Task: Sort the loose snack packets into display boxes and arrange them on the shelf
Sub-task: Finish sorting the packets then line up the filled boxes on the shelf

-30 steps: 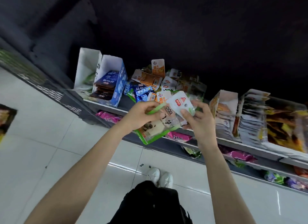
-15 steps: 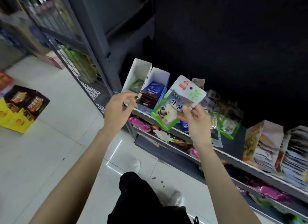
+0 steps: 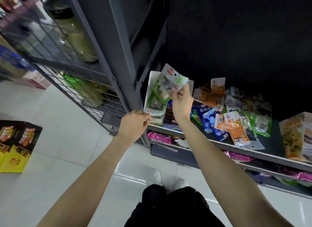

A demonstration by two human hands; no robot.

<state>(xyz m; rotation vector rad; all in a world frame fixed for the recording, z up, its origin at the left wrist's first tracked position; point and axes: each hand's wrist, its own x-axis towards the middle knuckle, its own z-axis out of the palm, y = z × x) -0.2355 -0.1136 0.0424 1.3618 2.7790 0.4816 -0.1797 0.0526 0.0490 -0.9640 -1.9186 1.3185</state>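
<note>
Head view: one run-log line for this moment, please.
right hand pinches green-white packet above white display box | left hand steadies box front

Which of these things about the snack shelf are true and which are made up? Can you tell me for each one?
1. The right hand pinches a green and white packet above the white display box. True.
2. The left hand holds a blue packet. False: it touches the front of the white display box.
3. A heap of loose packets lies on the shelf to the right of the boxes. True.
4. The heap holds only green packets. False: there are orange and blue ones too.
5. A yellow and black carton sits on the shelf. False: it stands on the floor.
</note>
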